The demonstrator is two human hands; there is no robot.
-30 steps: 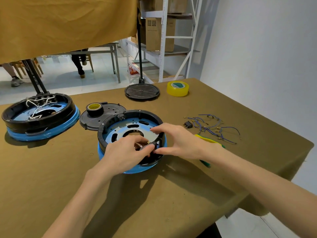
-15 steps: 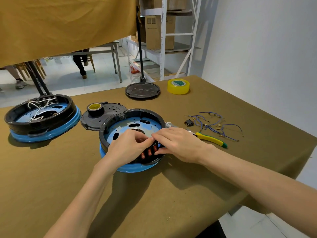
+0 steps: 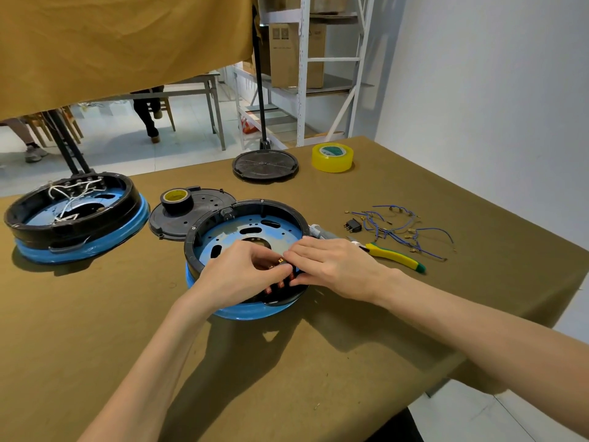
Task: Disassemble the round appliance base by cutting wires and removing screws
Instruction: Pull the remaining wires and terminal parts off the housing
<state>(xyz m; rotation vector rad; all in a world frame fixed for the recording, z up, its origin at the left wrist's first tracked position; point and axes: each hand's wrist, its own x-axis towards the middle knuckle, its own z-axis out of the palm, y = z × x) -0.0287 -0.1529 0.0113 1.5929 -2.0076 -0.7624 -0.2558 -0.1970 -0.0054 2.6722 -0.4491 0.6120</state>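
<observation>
A round appliance base [image 3: 251, 221] with a black rim, a blue metal plate inside and a blue band below sits mid-table. My left hand [image 3: 237, 275] and my right hand [image 3: 331, 266] meet over its near rim. Their fingertips pinch a small black part with brass terminals [image 3: 280, 261]; reddish pieces show beneath the fingers. Yellow-and-green pliers [image 3: 395, 257] lie just right of the base. Cut blue wires [image 3: 398, 229] and a small black switch [image 3: 352, 225] lie beyond them.
A second round base [image 3: 76, 215] with white wires stands at far left. A black cover plate [image 3: 188, 215] with a tape roll [image 3: 176, 199] on it lies behind the base. A stand's round foot [image 3: 265, 164] and yellow tape [image 3: 332, 157] sit at the back.
Both hands have drawn together over the near rim. My right hand moved left off the pliers' area, leaving them in full view. The camera shifted slightly.
</observation>
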